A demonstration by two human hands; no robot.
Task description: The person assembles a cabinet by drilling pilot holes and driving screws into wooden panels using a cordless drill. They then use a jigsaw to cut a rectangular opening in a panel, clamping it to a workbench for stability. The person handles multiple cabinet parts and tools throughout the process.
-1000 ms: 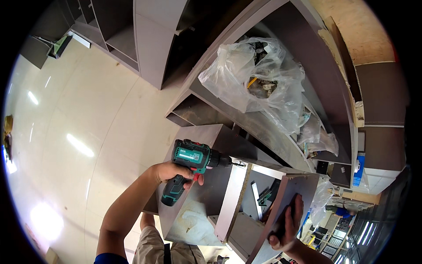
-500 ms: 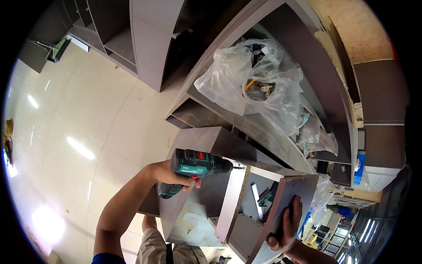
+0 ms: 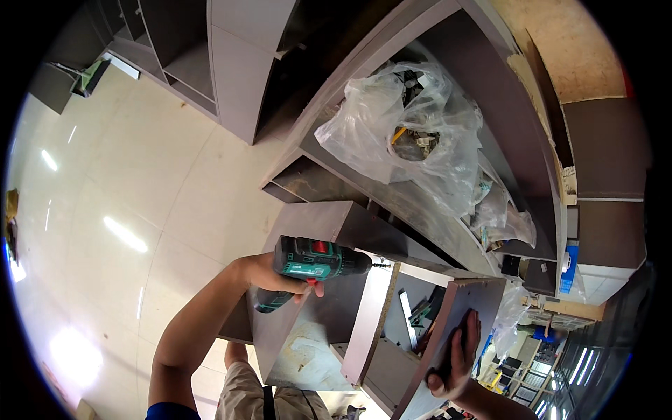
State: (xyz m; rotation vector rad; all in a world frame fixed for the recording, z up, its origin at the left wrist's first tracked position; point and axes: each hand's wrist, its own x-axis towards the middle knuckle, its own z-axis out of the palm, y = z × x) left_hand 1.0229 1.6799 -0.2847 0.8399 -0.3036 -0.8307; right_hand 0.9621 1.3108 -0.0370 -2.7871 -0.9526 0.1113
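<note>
A green and black cordless drill [image 3: 311, 260] is gripped by its handle in my left hand [image 3: 269, 274], a fingertip at the red trigger. Its bit points right and its tip is at the edge of an upright panel [image 3: 373, 318] of a grey-brown cabinet [image 3: 308, 343]; whether it touches cannot be made out. On the cabinet's outer right side panel [image 3: 458, 297] my right hand [image 3: 458, 357] lies flat, fingers stretched out, holding nothing. Inside the right compartment are a white strip [image 3: 408, 318] and small green and black items [image 3: 423, 313].
Behind the cabinet stands a larger dark unit [image 3: 514, 140] with a clear plastic bag [image 3: 413, 133] of small hardware pieces on it. A tall shelving unit [image 3: 182, 63] and a green dustpan [image 3: 89, 77] are at the far left. Pale tiled floor [image 3: 168, 175] spreads left.
Almost nothing differs. The view has shifted very slightly; the drill and both hands keep nearly the same places on the cabinet.
</note>
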